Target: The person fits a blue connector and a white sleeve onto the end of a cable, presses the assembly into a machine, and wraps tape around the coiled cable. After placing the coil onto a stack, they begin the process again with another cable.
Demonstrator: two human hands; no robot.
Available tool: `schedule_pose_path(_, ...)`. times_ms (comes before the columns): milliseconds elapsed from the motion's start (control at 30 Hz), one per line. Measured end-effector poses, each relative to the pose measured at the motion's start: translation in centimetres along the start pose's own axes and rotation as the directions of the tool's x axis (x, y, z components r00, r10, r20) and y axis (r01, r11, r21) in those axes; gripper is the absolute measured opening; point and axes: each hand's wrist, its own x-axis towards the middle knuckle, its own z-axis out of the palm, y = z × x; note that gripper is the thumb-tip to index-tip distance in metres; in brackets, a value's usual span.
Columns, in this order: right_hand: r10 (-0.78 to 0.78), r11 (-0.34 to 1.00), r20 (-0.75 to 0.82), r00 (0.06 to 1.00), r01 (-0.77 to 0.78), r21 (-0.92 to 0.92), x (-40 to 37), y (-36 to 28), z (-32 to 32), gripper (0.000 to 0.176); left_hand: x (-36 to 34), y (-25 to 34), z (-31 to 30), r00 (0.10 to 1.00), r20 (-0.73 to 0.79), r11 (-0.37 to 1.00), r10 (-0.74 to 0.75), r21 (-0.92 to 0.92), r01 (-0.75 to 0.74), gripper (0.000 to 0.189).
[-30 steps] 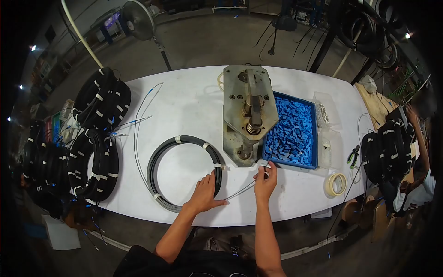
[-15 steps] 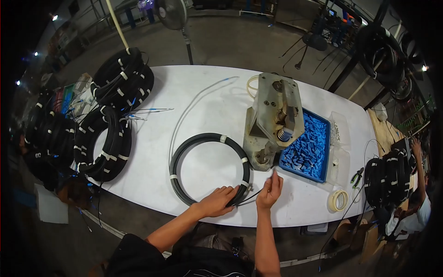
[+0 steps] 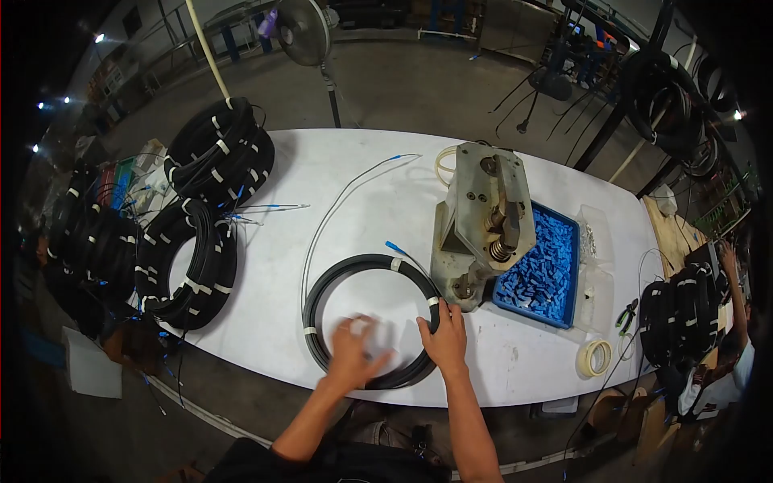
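A coil of black cable [image 3: 362, 262], bound with white tape bands, lies flat near the table's front edge. My right hand [image 3: 445, 342] grips its right side, fingers over the outside and thumb toward the inside. Over the coil's lower left part is my left hand [image 3: 352, 354], blurred by motion, its thumb and fingers apart and nothing visible in it. A cable end with a blue connector [image 3: 394, 247] sticks out above the coil's top. Another thin, pale cable [image 3: 330, 208] with a blue tip curves up from the coil's left side.
A metal press [image 3: 487, 213] stands right of the coil, beside a blue tray [image 3: 574, 266] of small blue parts. Tape roll [image 3: 594, 358] and pliers [image 3: 626, 315] lie further right. Stacked cable coils [image 3: 217, 153] fill the left. A co-worker's arm [image 3: 733, 294] shows far right.
My right hand has left the loose cable and moved onto the coil's right side. My left hand has lifted off the coil's lower edge and moved left. A blue connector now shows above the coil.
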Motion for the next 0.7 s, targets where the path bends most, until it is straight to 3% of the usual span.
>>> schedule_pose_path(33, 0.005, 1.0, 0.002, 1.0, -0.005, -0.002, 0.0, 0.0, -0.1, 0.058, -0.4, -1.3, -0.6, 0.977, -0.154, 0.98, -0.15, 0.107, 0.167, 0.08)
schedule_pose_path(100, 0.039, 0.999, 0.06, 0.997, -0.039, -0.007, 0.4, -0.1, -0.4, 0.051, -1.0, -3.6, -1.7, 0.854, -0.448, 0.878, -0.263, 0.256, 0.405, 0.076)
schedule_pose_path(133, 0.041, 0.999, 0.062, 0.997, -0.04, -0.006, 0.3, 0.0, -0.3, 0.051, -1.5, -5.2, -1.5, 0.855, -0.446, 0.877, -0.264, 0.258, 0.405, 0.076)
schedule_pose_path(200, 0.028, 0.999, 0.042, 0.999, -0.03, 0.036, 0.2, 0.3, 0.1, 0.051, -2.6, -8.8, -0.3, 0.829, -0.333, 0.865, -0.449, 0.073, 0.497, 0.068)
schedule_pose_path(233, 0.028, 0.999, 0.038, 0.999, -0.03, 0.037, 0.1, 0.1, 0.1, 0.051, -2.5, -10.4, -0.5, 0.831, -0.335, 0.866, -0.445, 0.073, 0.494, 0.068)
schedule_pose_path(300, -0.03, 0.999, 0.005, 1.0, 0.03, 0.021, -0.8, -0.5, -0.1, 0.049, -1.8, -12.6, -1.5, 0.89, -0.128, 0.899, -0.437, -0.076, 0.431, 0.064)
schedule_pose_path(367, 0.024, 0.997, 0.097, 0.995, -0.032, 0.075, -2.0, -1.6, -0.1, 0.05, -1.6, -14.2, -2.7, 0.932, -0.154, 0.944, -0.329, -0.052, 0.324, 0.062)
schedule_pose_path(433, 0.084, 0.993, 0.271, 0.959, -0.104, 0.062, -2.7, -3.4, -1.2, 0.053, -1.3, -15.7, -4.6, 0.93, -0.061, 0.932, -0.362, -0.003, 0.362, 0.063)
schedule_pose_path(567, 0.041, 0.999, 0.257, 0.965, -0.048, 0.02, -2.4, -4.5, 0.7, 0.053, 0.7, -15.9, -7.8, 0.907, 0.114, 0.908, -0.405, 0.169, 0.384, 0.051)
schedule_pose_path(633, 0.007, 0.999, 0.124, 0.992, -0.013, 0.049, -1.6, -4.5, 3.3, 0.054, 2.6, -16.2, -7.5, 0.89, 0.149, 0.898, -0.431, 0.174, 0.405, 0.056)
schedule_pose_path(700, -0.017, 0.995, 0.1, 0.995, 0.007, 0.102, -1.0, -4.4, 4.1, 0.054, 5.2, -17.4, -5.6, 0.898, 0.103, 0.898, -0.427, 0.165, 0.408, 0.076)
